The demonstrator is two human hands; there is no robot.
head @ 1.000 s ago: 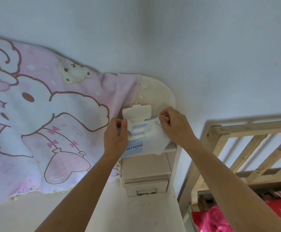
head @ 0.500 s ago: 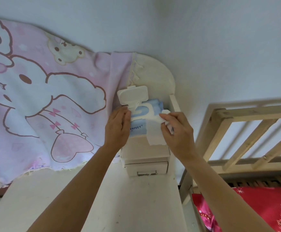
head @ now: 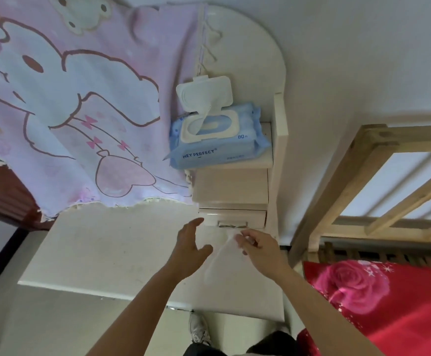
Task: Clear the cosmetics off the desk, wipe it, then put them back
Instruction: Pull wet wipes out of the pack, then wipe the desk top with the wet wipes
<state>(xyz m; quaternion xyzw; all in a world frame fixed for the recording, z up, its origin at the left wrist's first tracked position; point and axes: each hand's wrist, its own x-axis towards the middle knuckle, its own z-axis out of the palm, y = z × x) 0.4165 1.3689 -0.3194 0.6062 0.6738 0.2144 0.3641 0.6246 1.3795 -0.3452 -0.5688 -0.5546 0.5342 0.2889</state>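
White wipe [head: 218, 258] hangs pinched in right hand [head: 260, 250], between hands, just above tabletop [head: 101, 253]. Beside it left hand [head: 188, 249] released, empty. Best: left takes free corner, spread flat, then press and sweep evenly.

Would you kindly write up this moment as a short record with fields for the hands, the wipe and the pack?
left hand: open, holding nothing, over the desk
right hand: pinches a wet wipe
wet wipe: hangs from the fingers above the desk
wipe pack: lies on the shelf above the drawer
lid: flipped open, next wipe poking out
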